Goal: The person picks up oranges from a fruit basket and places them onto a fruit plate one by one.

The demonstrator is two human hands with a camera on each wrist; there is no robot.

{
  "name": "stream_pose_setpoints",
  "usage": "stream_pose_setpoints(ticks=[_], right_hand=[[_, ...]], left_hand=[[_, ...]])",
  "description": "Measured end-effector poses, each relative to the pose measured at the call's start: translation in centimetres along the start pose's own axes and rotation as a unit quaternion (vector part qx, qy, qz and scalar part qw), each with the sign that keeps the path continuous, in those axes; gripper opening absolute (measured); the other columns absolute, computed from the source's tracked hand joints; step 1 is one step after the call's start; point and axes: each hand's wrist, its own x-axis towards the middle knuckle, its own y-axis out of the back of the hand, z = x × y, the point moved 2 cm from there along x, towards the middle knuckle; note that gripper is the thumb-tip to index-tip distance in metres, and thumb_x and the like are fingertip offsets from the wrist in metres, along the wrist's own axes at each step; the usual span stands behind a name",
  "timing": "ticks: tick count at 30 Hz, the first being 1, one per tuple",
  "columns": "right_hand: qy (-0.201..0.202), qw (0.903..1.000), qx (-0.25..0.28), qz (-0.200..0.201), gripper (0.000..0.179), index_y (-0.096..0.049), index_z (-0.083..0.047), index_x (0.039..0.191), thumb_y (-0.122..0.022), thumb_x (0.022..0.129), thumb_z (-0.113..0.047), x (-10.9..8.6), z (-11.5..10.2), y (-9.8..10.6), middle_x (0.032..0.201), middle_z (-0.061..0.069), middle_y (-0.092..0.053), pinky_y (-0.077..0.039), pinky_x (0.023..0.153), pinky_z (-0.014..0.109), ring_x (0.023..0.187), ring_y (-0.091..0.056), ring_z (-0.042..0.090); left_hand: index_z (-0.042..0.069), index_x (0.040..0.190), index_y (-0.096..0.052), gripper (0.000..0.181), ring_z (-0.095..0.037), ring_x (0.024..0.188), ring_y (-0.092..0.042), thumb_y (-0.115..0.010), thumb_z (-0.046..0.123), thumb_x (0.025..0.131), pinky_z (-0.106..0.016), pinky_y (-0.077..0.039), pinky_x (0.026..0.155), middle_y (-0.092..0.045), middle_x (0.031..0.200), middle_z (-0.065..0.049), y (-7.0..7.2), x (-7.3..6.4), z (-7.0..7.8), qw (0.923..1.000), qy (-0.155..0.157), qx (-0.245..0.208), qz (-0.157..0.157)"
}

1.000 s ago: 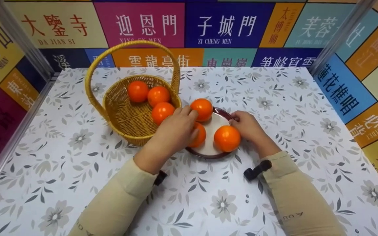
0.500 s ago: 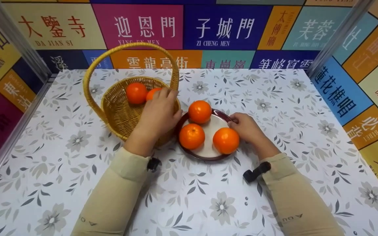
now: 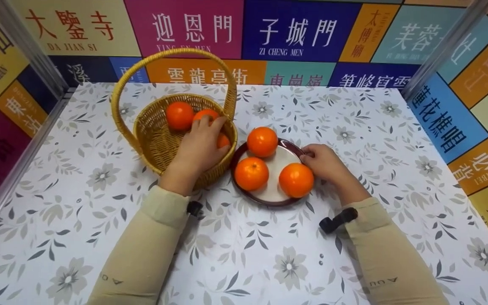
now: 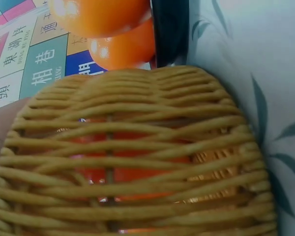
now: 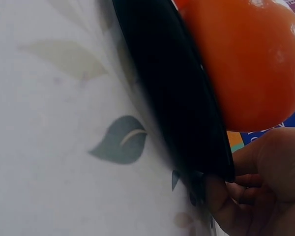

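Observation:
In the head view, my left hand (image 3: 199, 144) reaches into the yellow wicker basket (image 3: 159, 163). Its fingers and thumb curve around an orange (image 3: 223, 140) near the basket's right side, partly hidden by the hand. Two more oranges lie behind it, one at the fingertips (image 3: 205, 123) and one farther left. My right hand (image 3: 322, 163) pinches the right rim of a round plate (image 3: 275, 201) with a dark red edge and pale middle. Several oranges (image 3: 251, 174) sit on that plate. Basket weave (image 4: 137, 162) fills most of the left wrist view, with orange showing through its gaps.
The basket's tall arched handle (image 3: 174, 51) rises above the left arm's reach. A white tablecloth (image 3: 244, 271) with grey flowers and leaves covers the table. Colourful panels with large characters (image 3: 193, 27) enclose the back and sides.
My left hand has let go of an orange on the plate and moved left into the basket, where it curls around another. The right hand has stayed at the plate's rim.

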Motion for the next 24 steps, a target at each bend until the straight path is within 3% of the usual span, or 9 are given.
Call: stream_pose_setpoints(ticks=[8, 16, 24], right_hand=[[-0.014, 0.9999, 0.004, -0.007, 0.029, -0.068, -0.002, 0.125, -0.055, 0.104, -0.018, -0.02, 0.05, 0.11, 0.117, 0.018, -0.068, -0.05, 0.077, 0.034, 0.097, -0.06, 0.03], [-0.006, 1.0, -0.007, -0.003, 0.03, -0.068, -0.002, 0.127, -0.055, 0.104, -0.017, -0.3, -0.14, 0.1, 0.117, 0.019, -0.068, -0.05, 0.075, 0.03, 0.098, -0.06, 0.03], [-0.012, 0.9999, -0.004, -0.007, 0.029, -0.067, -0.003, 0.126, -0.055, 0.104, -0.018, -0.11, -0.13, 0.06, 0.112, 0.018, -0.066, -0.053, 0.059, 0.03, 0.093, -0.06, 0.031]], left_hand=[[0.017, 0.152, -0.05, 0.064, -0.037, 0.13, -0.047, -0.07, 0.038, 0.095, -0.058, -0.055, 0.098, -0.046, 0.142, -0.019, -0.37, -0.1, -0.49, 0.9997, 0.009, -0.007, -0.021], [0.014, 0.145, -0.058, 0.057, -0.039, 0.131, -0.046, -0.073, 0.033, 0.093, -0.057, -0.053, 0.102, -0.047, 0.142, -0.021, -0.58, -0.31, -0.78, 0.9991, 0.004, -0.005, -0.041], [0.014, 0.146, -0.057, 0.058, -0.041, 0.133, -0.045, -0.074, 0.033, 0.094, -0.057, -0.051, 0.105, -0.045, 0.144, -0.023, -0.36, -0.55, -0.71, 0.9987, 0.003, -0.003, -0.05]])
